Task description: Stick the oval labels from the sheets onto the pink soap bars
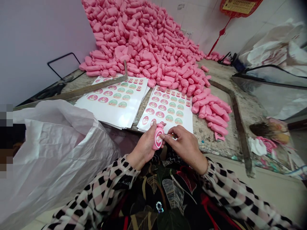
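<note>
A worn, rough tabletop [223, 92] meets a pale tiled wall [203, 25], its far side buried under a heap of smooth, rounded pink bottles [144, 41]. A crinkled white plastic sack [57, 140] sags beside the near left corner. Two stacks of sticker sheets [168, 108] lie along the near edge. There the left hand [144, 143] grips a pink bottle [157, 147]; the right hand's [185, 143] thumb touches its oval label [158, 140], whether pinching, I cannot tell.
</note>
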{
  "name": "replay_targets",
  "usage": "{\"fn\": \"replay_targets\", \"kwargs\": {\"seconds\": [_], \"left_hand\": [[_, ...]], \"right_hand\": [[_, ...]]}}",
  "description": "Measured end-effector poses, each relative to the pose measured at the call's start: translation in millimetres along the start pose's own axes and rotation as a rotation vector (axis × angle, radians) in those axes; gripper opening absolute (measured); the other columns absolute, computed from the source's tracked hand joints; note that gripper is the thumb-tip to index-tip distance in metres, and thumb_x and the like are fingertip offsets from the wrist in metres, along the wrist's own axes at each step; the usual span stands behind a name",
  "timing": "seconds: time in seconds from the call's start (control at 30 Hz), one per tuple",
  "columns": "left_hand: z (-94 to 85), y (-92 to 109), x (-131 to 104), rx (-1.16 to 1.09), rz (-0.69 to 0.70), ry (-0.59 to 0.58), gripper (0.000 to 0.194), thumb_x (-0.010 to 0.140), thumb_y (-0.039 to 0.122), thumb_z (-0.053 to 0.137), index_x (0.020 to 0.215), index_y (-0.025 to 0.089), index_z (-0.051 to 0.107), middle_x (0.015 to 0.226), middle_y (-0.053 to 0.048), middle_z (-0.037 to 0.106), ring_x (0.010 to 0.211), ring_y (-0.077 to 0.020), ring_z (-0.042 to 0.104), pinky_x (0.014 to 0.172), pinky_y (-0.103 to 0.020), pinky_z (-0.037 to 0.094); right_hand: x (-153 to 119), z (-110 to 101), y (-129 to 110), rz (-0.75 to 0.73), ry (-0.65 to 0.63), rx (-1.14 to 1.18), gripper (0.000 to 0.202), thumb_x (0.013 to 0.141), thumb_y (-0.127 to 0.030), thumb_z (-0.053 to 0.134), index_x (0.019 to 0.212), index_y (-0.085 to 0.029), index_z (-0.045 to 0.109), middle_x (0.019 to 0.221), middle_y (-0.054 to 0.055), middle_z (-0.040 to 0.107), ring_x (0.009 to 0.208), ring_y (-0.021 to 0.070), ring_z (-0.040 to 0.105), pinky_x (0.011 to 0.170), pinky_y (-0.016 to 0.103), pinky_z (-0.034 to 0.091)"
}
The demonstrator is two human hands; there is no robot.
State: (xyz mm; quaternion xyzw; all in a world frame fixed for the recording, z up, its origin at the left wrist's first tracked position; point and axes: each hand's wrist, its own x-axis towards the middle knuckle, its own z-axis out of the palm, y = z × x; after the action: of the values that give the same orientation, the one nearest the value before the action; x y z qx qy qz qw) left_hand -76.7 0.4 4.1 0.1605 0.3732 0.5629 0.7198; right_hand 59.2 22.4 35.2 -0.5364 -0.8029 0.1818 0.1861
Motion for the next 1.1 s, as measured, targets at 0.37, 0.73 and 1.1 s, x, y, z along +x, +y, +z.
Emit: {"fn": "replay_targets", "kwargs": {"seconds": [0.37,0.73,1.1], "left_hand": [[7.6,-1,4,-0.141,-0.035,-0.026,0.031,0.084,0.043,0.048,0.093,0.014,0.058,0.066,0.000,0.052,0.054,-0.0099,0.053,0.044,-0.019,0.043],[5.5,2,12,-0.299,-0.100,0.094,0.025,0.084,0.039,0.050,0.084,0.014,0.055,0.067,0.000,0.055,0.052,-0.0069,0.053,0.047,-0.017,0.044],[8.9,-6,-2,0.400,0.059,0.135,0.064,0.076,0.070,0.029,0.110,0.017,0.040,0.050,0.002,0.050,0.036,-0.0140,0.050,0.031,-0.020,0.035]], "right_hand": [[7,25,3,0.217,0.076,0.406,0.037,0.064,-0.051,0.062,0.084,-0.022,0.053,0.070,-0.003,0.057,0.062,0.0138,0.050,0.053,0.023,0.033],[1,39,5,0.283,0.017,0.607,0.052,0.055,-0.045,0.071,0.097,-0.023,0.048,0.068,-0.006,0.051,0.059,0.0118,0.048,0.054,0.024,0.036],[1,29,1,0.312,-0.259,1.222,0.028,0.075,-0.046,0.059,0.075,-0.019,0.051,0.050,-0.007,0.050,0.042,0.0092,0.049,0.048,0.023,0.037]]}}
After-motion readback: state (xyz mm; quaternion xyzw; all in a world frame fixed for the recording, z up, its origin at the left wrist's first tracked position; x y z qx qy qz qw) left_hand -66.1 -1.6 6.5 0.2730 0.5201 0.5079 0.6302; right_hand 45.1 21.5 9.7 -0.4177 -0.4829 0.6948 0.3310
